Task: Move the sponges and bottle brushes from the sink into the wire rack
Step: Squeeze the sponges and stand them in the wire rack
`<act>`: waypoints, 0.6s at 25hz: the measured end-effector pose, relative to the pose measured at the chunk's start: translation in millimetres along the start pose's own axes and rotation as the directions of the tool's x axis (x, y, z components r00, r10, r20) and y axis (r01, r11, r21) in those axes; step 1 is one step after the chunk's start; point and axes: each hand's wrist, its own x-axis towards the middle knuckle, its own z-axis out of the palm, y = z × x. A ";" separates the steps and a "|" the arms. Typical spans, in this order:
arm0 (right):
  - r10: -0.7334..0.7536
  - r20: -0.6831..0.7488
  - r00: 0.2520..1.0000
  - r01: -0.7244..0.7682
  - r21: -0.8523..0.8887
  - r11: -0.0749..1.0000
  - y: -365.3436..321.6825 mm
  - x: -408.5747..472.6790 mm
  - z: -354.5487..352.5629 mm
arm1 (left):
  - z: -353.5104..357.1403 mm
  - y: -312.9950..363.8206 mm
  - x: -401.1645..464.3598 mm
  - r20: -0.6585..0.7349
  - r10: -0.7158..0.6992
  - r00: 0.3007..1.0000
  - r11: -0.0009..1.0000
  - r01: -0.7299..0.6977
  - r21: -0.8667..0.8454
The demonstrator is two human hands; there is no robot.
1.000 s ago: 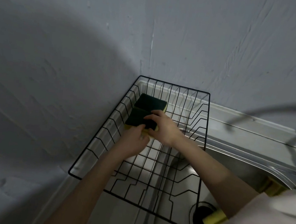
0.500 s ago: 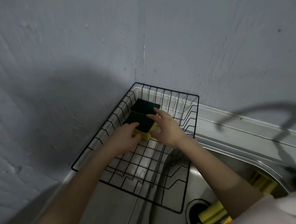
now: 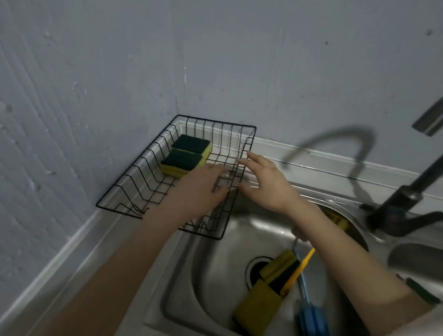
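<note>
Two green-topped yellow sponges point(image 3: 185, 158) lie side by side in the far left corner of the black wire rack point(image 3: 132, 175). My left hand point(image 3: 199, 190) hovers over the rack's middle, fingers apart, holding nothing. My right hand point(image 3: 265, 183) is open above the rack's right edge, also empty. In the steel sink point(image 3: 222, 250) lie two more yellow sponges point(image 3: 263, 303) near the drain, a blue bottle brush point(image 3: 313, 325) and a yellow-handled brush point(image 3: 298, 271). Another yellow sponge point(image 3: 337, 221) shows behind my right forearm.
The rack sits in the corner against two grey walls, on the sink's drainboard. A dark faucet point(image 3: 414, 199) rises at the right, its spout overhead. A second basin point(image 3: 429, 263) starts at the far right.
Both hands have let go of the second sponge, now lying in the rack, and have drawn back to the right toward the sink. The view has tilted down, showing the basin.
</note>
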 end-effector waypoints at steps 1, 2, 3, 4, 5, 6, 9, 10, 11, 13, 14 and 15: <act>0.016 -0.003 1.000 -0.016 0.006 1.000 6.8 -11.0 -1.9 | 6.3 9.8 -3.4 0.004 0.028 1.000 0.999 -0.028 -0.016; 0.033 -0.001 0.999 -0.033 0.011 0.999 13.3 -20.4 -3.6 | 12.0 18.9 -5.7 0.011 0.050 0.999 0.998 -0.050 -0.029; 0.049 0.005 0.999 -0.049 0.013 0.999 20.7 -30.3 -4.9 | 19.1 27.7 -7.1 0.023 0.072 0.997 0.997 -0.071 -0.036; 0.064 0.016 0.998 -0.065 0.012 0.998 28.1 -39.3 -5.4 | 26.6 35.5 -8.8 0.043 0.093 0.995 0.995 -0.091 -0.039; 0.080 0.028 0.996 -0.081 0.016 0.997 35.5 -46.7 -5.4 | 34.4 42.6 -9.8 0.067 0.106 0.992 0.994 -0.103 -0.046; 0.102 0.040 0.994 -0.103 0.021 0.994 44.1 -54.4 -4.6 | 44.2 49.8 -11.1 0.094 0.109 0.990 0.993 -0.104 -0.062; 0.156 0.090 0.984 -0.158 0.016 0.987 69.4 -71.1 6.9 | 80.4 59.2 -12.9 0.190 0.055 0.980 0.989 -0.028 -0.143; 0.172 0.114 0.978 -0.174 0.012 0.985 76.6 -75.0 13.1 | 93.7 58.2 -13.2 0.230 0.031 0.973 0.989 0.004 -0.150; 0.189 0.146 0.971 -0.192 0.009 0.981 85.2 -78.4 20.5 | 108.9 56.2 -13.6 0.281 0.005 0.960 0.990 0.035 -0.136; 0.216 0.213 0.953 -0.218 -0.012 0.976 101.4 -82.3 35.7 | 136.4 50.0 -12.7 0.396 -0.063 0.916 0.991 0.105 -0.086; 0.227 0.245 0.943 -0.227 -0.028 0.973 109.1 -82.5 44.2 | 149.2 44.6 -12.2 0.451 -0.109 0.886 0.986 0.153 -0.063; 0.240 0.270 0.933 -0.237 -0.045 0.970 115.5 -82.6 53.2 | 160.1 38.6 -12.7 0.497 -0.149 0.855 0.979 0.198 -0.047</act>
